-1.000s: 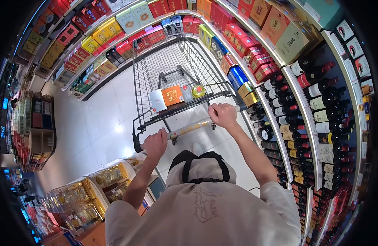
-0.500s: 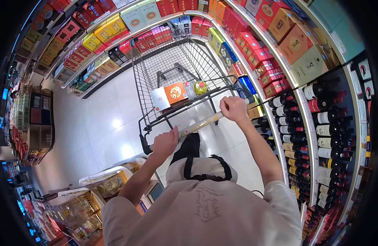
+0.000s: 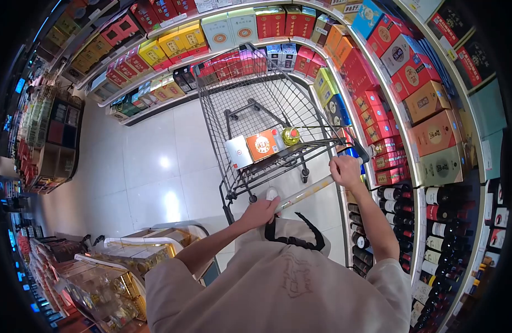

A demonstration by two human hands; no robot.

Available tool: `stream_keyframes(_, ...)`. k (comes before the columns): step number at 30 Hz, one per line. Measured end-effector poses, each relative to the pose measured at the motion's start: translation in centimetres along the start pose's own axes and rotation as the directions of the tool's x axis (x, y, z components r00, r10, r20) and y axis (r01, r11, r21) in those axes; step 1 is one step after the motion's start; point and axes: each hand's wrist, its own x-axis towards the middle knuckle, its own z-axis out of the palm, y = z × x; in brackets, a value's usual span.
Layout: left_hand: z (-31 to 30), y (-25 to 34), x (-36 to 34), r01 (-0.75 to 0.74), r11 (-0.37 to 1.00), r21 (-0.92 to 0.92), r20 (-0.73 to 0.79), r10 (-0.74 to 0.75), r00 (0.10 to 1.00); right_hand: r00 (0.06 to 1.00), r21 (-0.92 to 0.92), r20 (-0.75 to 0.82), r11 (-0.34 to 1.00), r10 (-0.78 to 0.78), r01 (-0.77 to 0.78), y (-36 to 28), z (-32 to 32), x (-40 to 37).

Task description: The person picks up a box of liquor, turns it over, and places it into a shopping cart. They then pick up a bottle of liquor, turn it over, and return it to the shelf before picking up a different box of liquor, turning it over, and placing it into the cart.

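A wire shopping cart (image 3: 214, 133) stands ahead of me, angled to the right. My right hand (image 3: 346, 171) is wrapped round the right end of its push handle (image 3: 304, 193). Further left on the same bar, my left hand (image 3: 260, 212) is closed round it. Near the handle side of the basket lie a silvery-white box (image 3: 239, 151), an orange box (image 3: 264, 144) with a round white emblem, and a bottle of yellow liquid (image 3: 291, 135) with a red cap. A clear item between the orange box and bottle is partly hidden.
Shelves of boxed goods (image 3: 228, 28) curve across the front. On the right, red boxes (image 3: 378, 116) stand above rows of wine bottles (image 3: 442, 227), close to the cart's right side. Pale floor tiles (image 3: 156, 161) lie left. Display bins (image 3: 128, 258) stand at lower left.
The cart, its contents and both hands have shifted right and down in view. The shelves also sit further right. A white shoe now shows beneath the handle. Both hands keep their hold.
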Motion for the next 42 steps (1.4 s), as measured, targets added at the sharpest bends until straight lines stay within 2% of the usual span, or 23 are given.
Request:
stream_keyframes(1, -0.5, 0.8, -0.1, 0.02, 0.997, 0.076, -0.017, -0.019, 1.0, 1.0, 0.0, 0.021, 1.0, 0.0, 0.0, 0.5, 0.2, 0.9)
stream_keyframes(2, -0.3, 0.5, 0.3, 0.021, 0.997, 0.071, -0.028, -0.019, 0.999, 1.0, 0.002, 0.021, 1.0, -0.011, 0.011, 0.9, 0.5, 1.8)
stream_keyframes(4, -0.6, 0.9, 0.5, -0.092, 0.942, 0.322, -0.232, 0.172, 0.957, 0.999, 0.05, 0.006, 0.998, -0.032, 0.032, 1.5, 1.2, 3.7)
stream_keyframes(5, -1.0, 0.7, 0.5, -0.15, 0.936, 0.32, -0.263, 0.24, 0.934, 0.999, 0.051, -0.003, 0.997, -0.051, 0.051, 1.8, 1.6, 4.5)
stream_keyframes(12, -3.9, 0.2, 2.1, -0.101, 0.918, 0.382, -0.291, 0.224, 0.93, 0.991, 0.058, 0.027, 0.99, -0.133, 0.131, 1.7, 3.1, 11.0)
stream_keyframes(14, -4.4, -0.3, 2.5, -0.141, 0.853, 0.502, -0.358, 0.354, 0.864, 0.987, 0.06, 0.044, 0.986, -0.156, 0.153, 1.9, 3.7, 13.0)
stream_keyframes(19, -7.2, 1.2, 2.4, -0.077, 0.886, 0.457, -0.387, 0.276, 0.88, 0.973, 0.097, 0.078, 0.973, -0.219, 0.211, 2.2, 6.1, 17.5)
stream_keyframes(21, -8.1, 1.1, 2.8, 0.015, 0.907, 0.421, -0.449, 0.194, 0.872, 0.962, 0.127, 0.062, 0.958, -0.265, 0.256, 2.2, 7.1, 19.6)
stream_keyframes(22, -8.6, 0.8, 3.1, 0.016, 0.91, 0.415, -0.452, 0.191, 0.871, 0.961, 0.128, 0.066, 0.957, -0.27, 0.26, 2.0, 7.5, 20.8)
stream_keyframes(25, -9.6, 0.3, 3.9, 0.035, 0.929, 0.368, -0.532, 0.18, 0.827, 0.942, 0.154, 0.058, 0.935, -0.331, 0.319, 2.1, 9.2, 23.9)
stream_keyframes(28, -11.8, 0.9, 4.7, 0.047, 0.965, 0.258, -0.594, 0.12, 0.795, 0.927, 0.196, 0.037, 0.913, -0.372, 0.358, 1.8, 11.0, 27.6)
stream_keyframes(30, -13.7, 1.2, 5.4, 0.017, 0.994, 0.107, -0.537, 0.044, 0.842, 0.922, 0.208, 0.021, 0.904, -0.386, 0.373, 1.5, 12.1, 30.1)
stream_keyframes(31, -14.4, 1.3, 5.9, 0.024, 0.994, 0.105, -0.541, 0.037, 0.84, 0.916, 0.224, 0.012, 0.894, -0.4, 0.387, 1.3, 12.8, 31.3)
stream_keyframes(34, -17.3, 2.1, 7.7, -0.018, 0.995, 0.098, -0.567, 0.071, 0.82, 0.9, 0.259, -0.007, 0.869, -0.435, 0.422, 0.4, 14.7, 35.2)
stream_keyframes(37, -21.1, 4.1, 10.9, -0.057, 0.993, 0.107, -0.601, 0.11, 0.792, 0.901, 0.312, -0.099, 0.846, -0.423, 0.432, -1.0, 16.6, 38.9)
stream_keyframes(38, -22.3, 4.4, 12.3, -0.092, 0.988, 0.121, -0.622, 0.147, 0.769, 0.896, 0.32, -0.1, 0.838, -0.434, 0.442, -1.4, 17.5, 39.8)
stream_keyframes(40, -24.8, 4.8, 15.2, -0.113, 0.985, 0.131, -0.659, 0.172, 0.732, 0.909, 0.286, -0.238, 0.869, -0.343, 0.403, -2.9, 18.8, 41.9)
stream_keyframes(41, -25.9, 5.0, 16.6, -0.149, 0.975, 0.167, -0.7, 0.224, 0.678, 0.942, 0.351, -0.213, 0.879, -0.26, 0.322, -3.4, 19.8, 42.2)
stream_keyframes(42, -27.1, 5.0, 17.9, -0.183, 0.961, 0.207, -0.733, 0.276, 0.622, 0.94, 0.359, -0.212, 0.873, -0.269, 0.331, -4.0, 20.6, 43.1)
